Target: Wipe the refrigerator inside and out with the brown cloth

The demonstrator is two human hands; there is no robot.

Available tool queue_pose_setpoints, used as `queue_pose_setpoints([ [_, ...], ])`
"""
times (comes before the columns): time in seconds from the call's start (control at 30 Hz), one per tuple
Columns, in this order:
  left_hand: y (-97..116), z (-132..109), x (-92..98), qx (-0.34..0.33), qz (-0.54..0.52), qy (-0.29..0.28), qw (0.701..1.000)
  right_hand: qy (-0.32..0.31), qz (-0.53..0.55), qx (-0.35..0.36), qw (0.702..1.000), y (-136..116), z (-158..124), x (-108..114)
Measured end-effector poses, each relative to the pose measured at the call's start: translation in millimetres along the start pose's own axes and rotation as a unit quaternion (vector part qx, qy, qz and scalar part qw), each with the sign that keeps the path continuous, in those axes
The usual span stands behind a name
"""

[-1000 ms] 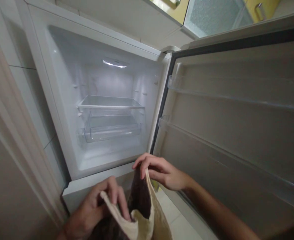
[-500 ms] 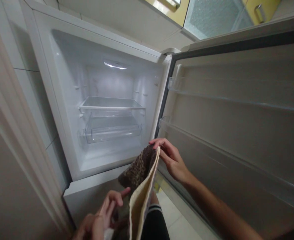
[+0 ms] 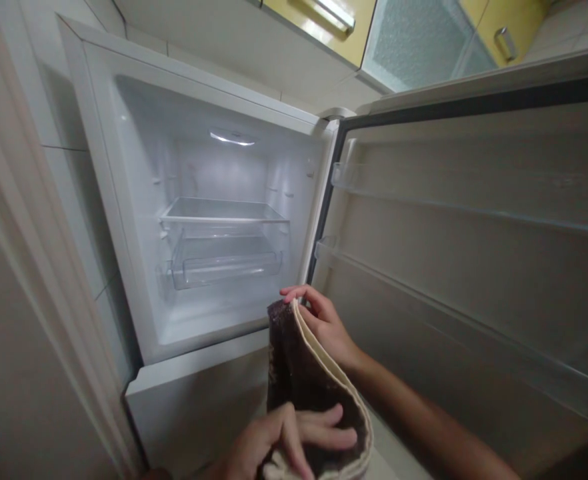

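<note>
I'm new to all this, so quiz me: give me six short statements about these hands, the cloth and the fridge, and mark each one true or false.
1. The right hand holds the cloth near its top edge. True.
2. The cloth is all one colour. False: it is dark brown with a cream border.
3. The lamp inside the fridge is lit. True.
4. Both hands are inside the fridge. False: the right hand and the left hand are outside, at the cloth.
5. A clear drawer sits below the shelf. True.
6. The fridge is shut. False: its door stands open.
</note>
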State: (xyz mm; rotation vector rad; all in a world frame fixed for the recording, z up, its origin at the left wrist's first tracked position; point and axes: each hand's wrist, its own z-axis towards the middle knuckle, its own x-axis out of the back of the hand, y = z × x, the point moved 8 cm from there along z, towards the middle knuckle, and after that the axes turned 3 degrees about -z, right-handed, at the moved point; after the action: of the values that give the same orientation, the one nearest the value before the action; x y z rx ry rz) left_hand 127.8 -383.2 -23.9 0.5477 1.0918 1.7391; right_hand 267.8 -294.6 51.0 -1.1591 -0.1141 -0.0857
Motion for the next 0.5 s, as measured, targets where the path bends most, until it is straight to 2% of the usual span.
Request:
queue_pose_setpoints([
  [0.1,30,17,18.5,-0.109,0.085,0.106,0.985,-0.080,0.043,0.021,0.996,-5,-7,-11],
  [0.2,58,15,39.7,-0.164,0.229,0.229,0.932,-0.137,0.080,0.025,0.987,-7,-15,-18],
  [0.27,69,11,49.2,-0.152,0.282,0.280,0.905,-0.157,0.097,0.022,0.983,-8,-18,-22],
  [0.4,75,4,63.7,-0.118,0.287,0.361,0.879,-0.168,0.132,0.021,0.977,-10,-21,-30],
  [0.5,76,3,68.1,-0.107,0.321,0.382,0.860,-0.171,0.133,0.028,0.976,-11,-22,-34],
])
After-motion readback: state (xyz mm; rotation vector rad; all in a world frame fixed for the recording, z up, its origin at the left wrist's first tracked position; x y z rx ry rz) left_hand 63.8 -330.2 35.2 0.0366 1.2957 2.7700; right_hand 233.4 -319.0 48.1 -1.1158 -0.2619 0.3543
